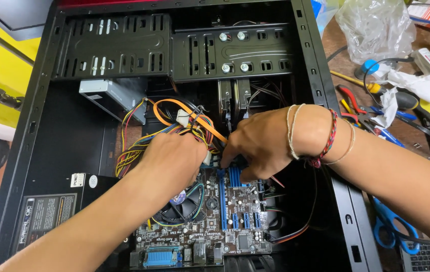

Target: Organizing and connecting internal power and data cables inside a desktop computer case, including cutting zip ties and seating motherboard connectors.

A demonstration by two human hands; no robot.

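Nearest me, my left hand [172,156] lies over the fan [182,206], curled into the wire bundle [139,143]; I cannot tell whether its grip is holding any wire. My right hand [262,143] pinches narrowly at a connector by the blue slots [234,176] on the motherboard [215,226], fingertips hidden. A hard pull could, I judge, bend pins or snag the orange cable [194,118]. The case wall [325,100] and drive cage [232,50] crowd both wrists; open room lies only leftward, over the bare case floor [74,136].
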